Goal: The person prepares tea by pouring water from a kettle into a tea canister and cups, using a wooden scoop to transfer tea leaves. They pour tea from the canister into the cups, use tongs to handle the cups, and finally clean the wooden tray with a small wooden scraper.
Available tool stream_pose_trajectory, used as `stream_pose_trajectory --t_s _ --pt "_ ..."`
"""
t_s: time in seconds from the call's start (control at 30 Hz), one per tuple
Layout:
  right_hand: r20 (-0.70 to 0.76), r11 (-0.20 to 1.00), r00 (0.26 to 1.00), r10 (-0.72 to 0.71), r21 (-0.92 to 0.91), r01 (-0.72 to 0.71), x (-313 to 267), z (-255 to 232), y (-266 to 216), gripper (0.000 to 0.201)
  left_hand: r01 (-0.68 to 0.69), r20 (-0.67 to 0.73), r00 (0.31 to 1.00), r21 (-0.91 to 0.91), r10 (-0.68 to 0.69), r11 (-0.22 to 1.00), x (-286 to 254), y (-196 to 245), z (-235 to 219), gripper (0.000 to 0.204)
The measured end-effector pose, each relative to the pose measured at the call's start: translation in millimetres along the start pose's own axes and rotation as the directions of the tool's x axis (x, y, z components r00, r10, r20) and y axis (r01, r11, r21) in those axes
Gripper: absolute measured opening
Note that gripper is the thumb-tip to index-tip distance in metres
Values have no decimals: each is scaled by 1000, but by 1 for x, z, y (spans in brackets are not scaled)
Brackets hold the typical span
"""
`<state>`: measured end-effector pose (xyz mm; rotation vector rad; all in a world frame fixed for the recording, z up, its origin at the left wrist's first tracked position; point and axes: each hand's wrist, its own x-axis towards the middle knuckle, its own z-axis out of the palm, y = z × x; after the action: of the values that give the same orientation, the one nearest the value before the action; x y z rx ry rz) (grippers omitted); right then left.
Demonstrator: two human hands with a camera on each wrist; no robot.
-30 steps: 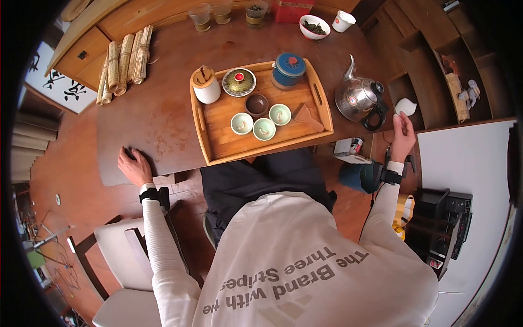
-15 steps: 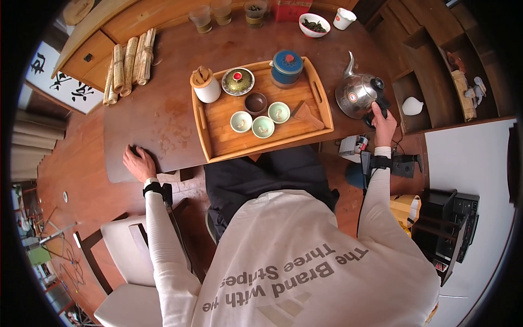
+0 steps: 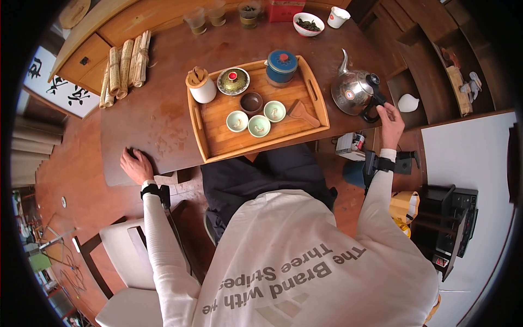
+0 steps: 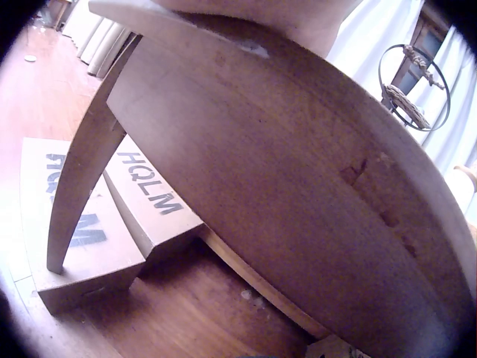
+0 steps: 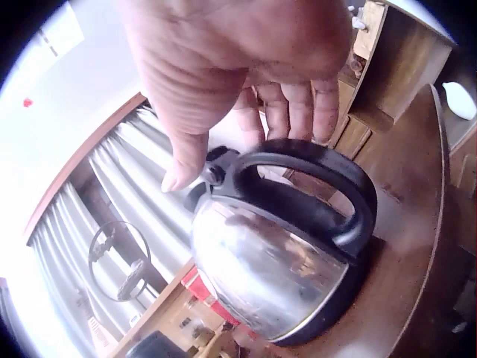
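The metal kettle stands on the table to the right of the wooden tray, its black handle towards the person. My right hand is at that handle, fingertips beside it. In the right wrist view the hand has its thumb near the lid and its fingers extended behind the black handle, not wrapped round it; contact is unclear. My left hand rests on the table's near left edge, fingers loosely bent, holding nothing visible. The left wrist view shows only part of it over the table edge.
On the tray are green cups, a dark cup, a lidded bowl, a blue pot, a white holder and a wooden piece. Bamboo rolls lie left; a leaf bowl stands behind.
My right hand has come from beside the white ornament to the kettle handle, then shifted slightly right with its fingers loosened. The kettle and my left hand have stayed in place.
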<state>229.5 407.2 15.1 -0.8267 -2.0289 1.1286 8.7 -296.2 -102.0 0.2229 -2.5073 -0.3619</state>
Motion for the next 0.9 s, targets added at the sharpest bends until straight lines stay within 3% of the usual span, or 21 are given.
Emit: stream_pose_trajectory --t_s 0.07,0.1,0.13,0.2,0.27,0.33,0.4,0.47,0.53,0.67,0.73,0.77,0.9 --pt "-65 997 996 -65 35 67 -5 -4 -6 41 10 6 1000 -3 -10 1000 0 2 0 41" --pt "-169 990 976 -138 -24 136 -7 -1 -9 31 9 17 1000 4 -9 1000 0 2 -2 42" --pt "-162 990 976 -142 -21 141 -8 4 -17 31 11 22 1000 13 -12 1000 2 2 -3 42" --pt "-336 973 924 -185 72 221 -19 14 -37 21 29 18 999 20 -29 999 2 7 -5 42" --pt "-168 965 955 -243 54 255 -40 42 -69 20 49 8 999 24 -49 998 2 13 -5 42" --pt "98 929 945 -311 243 281 -61 82 -101 18 40 9 999 20 -40 999 0 12 -6 43" --pt "354 910 853 -383 302 283 -76 128 -141 20 33 -12 999 29 -32 999 1 12 -8 42" --pt "492 834 674 -551 359 420 -78 177 -168 25 44 -6 999 -12 -44 999 1 12 -8 41" --pt "632 856 578 -516 364 366 -77 227 -191 35 54 -25 998 -6 -54 999 0 11 -7 40" --pt "731 858 488 -478 269 438 -75 294 -226 42 68 -50 996 -31 -70 997 -1 13 -6 39" --pt "706 851 488 -514 348 394 -77 320 -223 39 81 -56 995 -60 -85 995 1 14 -6 39" --pt "646 805 492 -583 378 457 -78 327 -221 32 66 -70 995 -55 -70 996 1 14 -6 38" --pt "654 828 515 -554 370 421 -76 324 -219 26 68 -85 994 -69 -74 995 0 17 -9 37"
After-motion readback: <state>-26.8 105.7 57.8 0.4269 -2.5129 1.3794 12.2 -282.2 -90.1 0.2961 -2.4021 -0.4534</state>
